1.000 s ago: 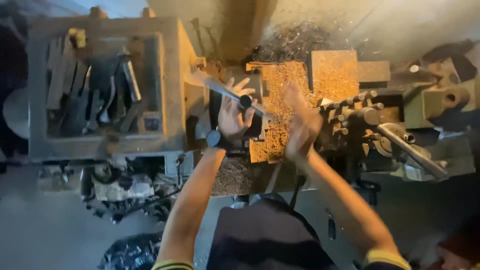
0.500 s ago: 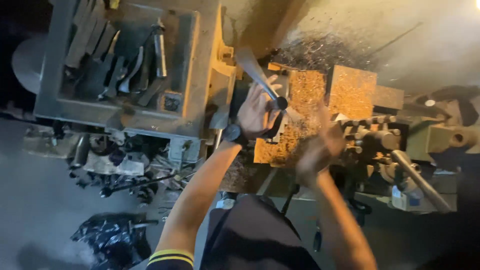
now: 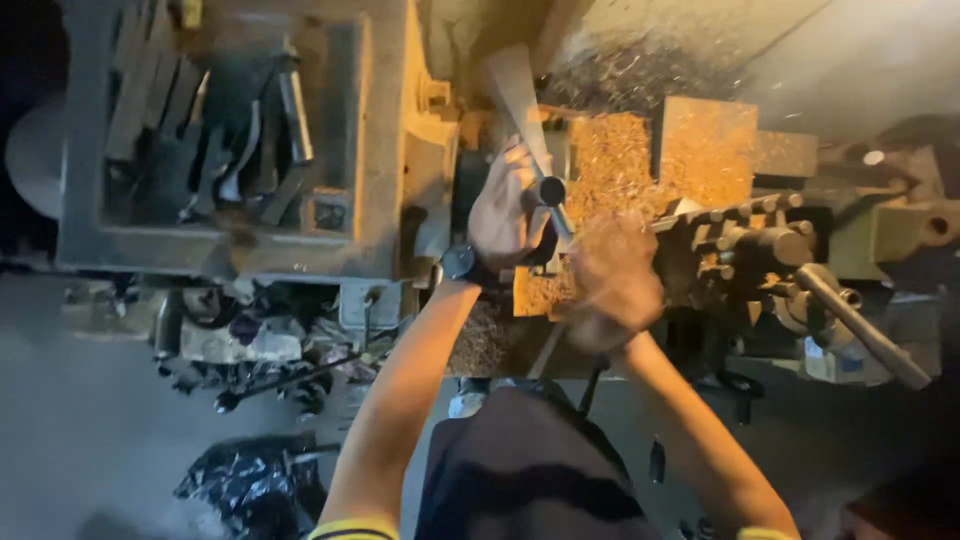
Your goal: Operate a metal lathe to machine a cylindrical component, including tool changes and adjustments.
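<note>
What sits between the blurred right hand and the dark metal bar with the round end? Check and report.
Nothing visible. The right hand is just below the dark metal bar, which the left hand touches; whether the right hand touches it is blurred.

A long grey metal bar (image 3: 520,110) is being held near its lower end, where a dark round socket-like end (image 3: 547,190) is being shown just beside the fingers of the left hand (image 3: 503,210). The bar is being kept tilted, its upper part widening and running up and to the left over the machine. A thinner shaft is being seen passing from that round end down towards the right hand (image 3: 610,285), which is blurred.
</note>
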